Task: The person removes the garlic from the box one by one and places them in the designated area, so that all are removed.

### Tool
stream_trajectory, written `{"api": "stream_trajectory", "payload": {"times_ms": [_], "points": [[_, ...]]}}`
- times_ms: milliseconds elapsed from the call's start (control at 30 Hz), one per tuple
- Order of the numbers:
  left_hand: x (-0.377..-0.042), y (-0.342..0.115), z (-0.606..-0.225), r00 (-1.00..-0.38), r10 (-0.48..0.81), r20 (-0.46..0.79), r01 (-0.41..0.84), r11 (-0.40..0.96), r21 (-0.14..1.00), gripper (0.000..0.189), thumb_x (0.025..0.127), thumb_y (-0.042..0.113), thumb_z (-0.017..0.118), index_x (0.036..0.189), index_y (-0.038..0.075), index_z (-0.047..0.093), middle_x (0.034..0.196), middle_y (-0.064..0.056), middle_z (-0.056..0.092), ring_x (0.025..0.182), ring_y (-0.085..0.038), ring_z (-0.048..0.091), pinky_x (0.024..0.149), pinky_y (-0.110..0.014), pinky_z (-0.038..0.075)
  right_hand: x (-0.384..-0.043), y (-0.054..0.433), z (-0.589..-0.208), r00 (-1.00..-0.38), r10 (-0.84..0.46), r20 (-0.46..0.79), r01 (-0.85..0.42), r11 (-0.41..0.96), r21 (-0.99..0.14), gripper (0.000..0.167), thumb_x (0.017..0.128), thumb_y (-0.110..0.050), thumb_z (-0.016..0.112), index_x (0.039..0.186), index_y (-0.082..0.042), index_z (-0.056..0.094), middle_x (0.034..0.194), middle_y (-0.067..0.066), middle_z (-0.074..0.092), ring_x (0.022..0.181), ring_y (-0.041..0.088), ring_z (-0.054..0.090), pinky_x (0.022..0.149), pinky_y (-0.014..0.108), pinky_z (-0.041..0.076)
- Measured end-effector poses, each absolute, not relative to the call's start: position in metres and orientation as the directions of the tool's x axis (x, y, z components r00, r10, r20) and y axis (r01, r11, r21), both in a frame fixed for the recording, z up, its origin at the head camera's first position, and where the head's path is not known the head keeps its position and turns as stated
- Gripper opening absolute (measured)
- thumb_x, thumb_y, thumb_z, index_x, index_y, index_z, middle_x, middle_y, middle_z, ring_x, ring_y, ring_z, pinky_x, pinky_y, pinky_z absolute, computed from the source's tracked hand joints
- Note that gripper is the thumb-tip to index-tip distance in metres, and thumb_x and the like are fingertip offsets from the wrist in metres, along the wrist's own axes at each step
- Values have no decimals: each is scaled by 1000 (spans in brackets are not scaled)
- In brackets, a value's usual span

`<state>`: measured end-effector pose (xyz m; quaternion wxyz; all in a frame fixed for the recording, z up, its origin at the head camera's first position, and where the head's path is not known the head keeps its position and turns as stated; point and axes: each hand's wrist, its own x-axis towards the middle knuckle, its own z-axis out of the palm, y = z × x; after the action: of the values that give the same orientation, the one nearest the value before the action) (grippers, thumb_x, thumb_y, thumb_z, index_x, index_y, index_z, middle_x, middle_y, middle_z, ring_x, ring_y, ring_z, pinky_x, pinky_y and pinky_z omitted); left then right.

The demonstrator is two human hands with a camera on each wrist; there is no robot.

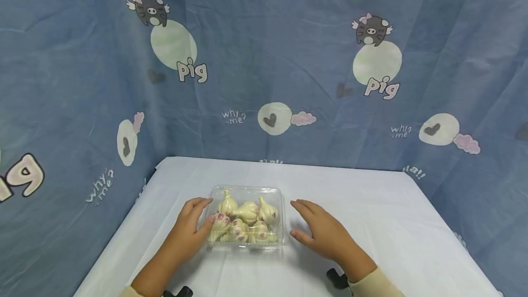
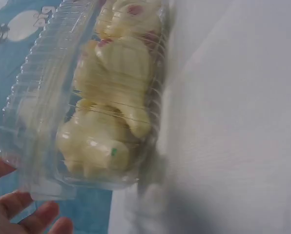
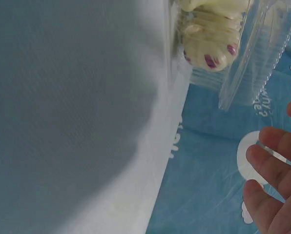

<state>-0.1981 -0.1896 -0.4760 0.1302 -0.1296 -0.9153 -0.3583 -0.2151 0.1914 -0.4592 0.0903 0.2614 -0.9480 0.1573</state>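
Observation:
A clear plastic clamshell box (image 1: 247,191) with a ridged rim sits on the white table, its lid down. Inside lie several garlic bulbs (image 1: 247,213), cream coloured with purple marks. My left hand (image 1: 190,230) is at the box's left side, thumb and fingertips right at its edge, fingers extended. In the left wrist view its fingers (image 2: 40,217) are spread near the box's corner. Off the right side, a small gap from the box, my right hand (image 1: 321,233) hovers with fingers extended and holds nothing. The right wrist view shows these fingers (image 3: 277,170) apart from the box.
A white cloth covers the table (image 1: 350,191). Behind and to the left hangs a blue curtain (image 1: 247,58) printed with pigs and lettering. Black straps or mounts (image 1: 338,279) sit at both wrists.

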Motion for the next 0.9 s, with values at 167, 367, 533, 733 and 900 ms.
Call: {"api": "stream_trajectory", "payload": {"times_ms": [167,367,533,733,900], "points": [[-193,-198,-481,-980,61,189,186,613,768,52,111,27,52,156,4,42,152,-24,40,134,-45,52,105,-62,49,-209,188,-467,-839,-479,257,-540,790,-291,72,95,-56,71,156,-26,47,151,-4,54,140,21,53,108,50,51],[-190,-208,-487,-999,-22,-24,-31,458,889,49,113,32,47,153,5,45,144,-20,55,123,-32,63,91,-40,59,-202,184,-474,-833,-476,283,-551,767,-330,61,93,-57,73,140,-23,56,131,-6,58,118,10,60,94,41,57],[-190,-210,-494,-990,-28,-136,-138,301,944,47,111,34,49,149,5,50,136,-19,58,111,-25,62,84,-32,60,-198,182,-479,-823,-483,298,-566,739,-366,51,95,-57,71,130,-24,55,123,-6,61,111,12,62,91,40,57],[-185,-213,-502,-971,18,-238,-233,136,963,47,109,24,52,145,-5,47,137,-23,52,102,-26,60,84,-35,61,-195,181,-482,-809,-498,312,-587,718,-375,43,96,-53,72,122,-23,59,118,-13,62,110,6,62,94,38,57],[-182,-220,-505,-944,149,-293,-285,75,956,45,109,21,48,141,-9,41,123,-21,56,96,-26,66,85,-39,61,-195,182,-484,-779,-527,341,-625,695,-355,33,94,-45,77,117,-25,62,117,-20,55,110,5,60,95,34,56]]}}
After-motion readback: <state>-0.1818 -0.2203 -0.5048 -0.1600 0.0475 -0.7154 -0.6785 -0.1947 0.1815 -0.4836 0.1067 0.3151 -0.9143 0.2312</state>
